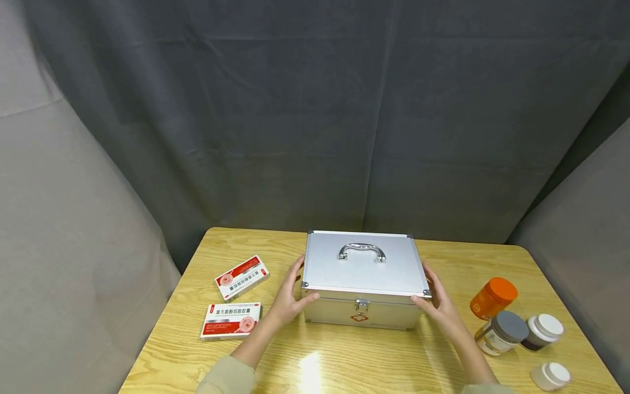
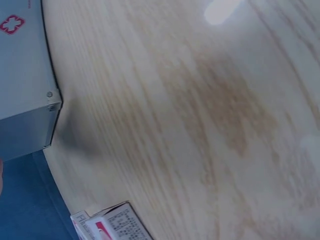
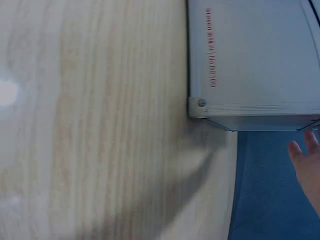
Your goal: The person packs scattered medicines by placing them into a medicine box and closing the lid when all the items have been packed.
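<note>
A silver first-aid case (image 1: 364,273) with a metal carry handle (image 1: 362,248) stands on the table, lid down. Its front has a latch (image 1: 362,306) and a red cross emblem. At its left side is my left hand (image 1: 289,300), thumb pointing toward the front corner and fingers extended along the side. My right hand (image 1: 441,303) is at the right side, thumb at the front right corner of the lid. In the right wrist view, the fingertips (image 3: 296,148) of that hand appear close to the case (image 3: 255,60). Whether either hand presses on the case is hard to tell.
Two red-and-white medicine boxes (image 1: 242,277) (image 1: 231,320) lie left of the case. To the right stand an orange bottle (image 1: 494,298), a grey-lidded jar (image 1: 502,332), a dark jar with a white lid (image 1: 541,331) and a small white bottle (image 1: 550,376). Grey curtains (image 1: 295,120) surround the wooden table (image 1: 374,361).
</note>
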A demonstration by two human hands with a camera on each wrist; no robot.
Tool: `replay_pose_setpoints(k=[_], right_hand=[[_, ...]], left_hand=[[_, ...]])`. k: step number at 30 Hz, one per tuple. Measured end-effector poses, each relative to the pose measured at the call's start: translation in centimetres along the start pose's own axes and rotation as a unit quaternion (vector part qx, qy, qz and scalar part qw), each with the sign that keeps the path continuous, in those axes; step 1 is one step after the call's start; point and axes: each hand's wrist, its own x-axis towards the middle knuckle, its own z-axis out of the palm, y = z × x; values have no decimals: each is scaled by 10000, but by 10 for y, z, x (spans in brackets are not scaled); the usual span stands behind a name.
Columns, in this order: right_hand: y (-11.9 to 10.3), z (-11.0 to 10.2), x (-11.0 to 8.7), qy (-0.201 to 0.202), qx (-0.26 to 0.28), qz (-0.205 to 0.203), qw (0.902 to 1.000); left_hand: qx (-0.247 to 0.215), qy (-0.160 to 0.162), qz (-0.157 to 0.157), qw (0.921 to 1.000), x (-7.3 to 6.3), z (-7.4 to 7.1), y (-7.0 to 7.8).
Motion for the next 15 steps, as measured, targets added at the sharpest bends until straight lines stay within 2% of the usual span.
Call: replay_pose_setpoints(k=[7,15], right_hand=[[11,2,-2,148,-95,94,9998],[12,8,-3,449,-133,-22,9989]], left_hand=[[169,86,15,9998,-3,4,-9],[129,210,71,9997,-4,7,-12]])
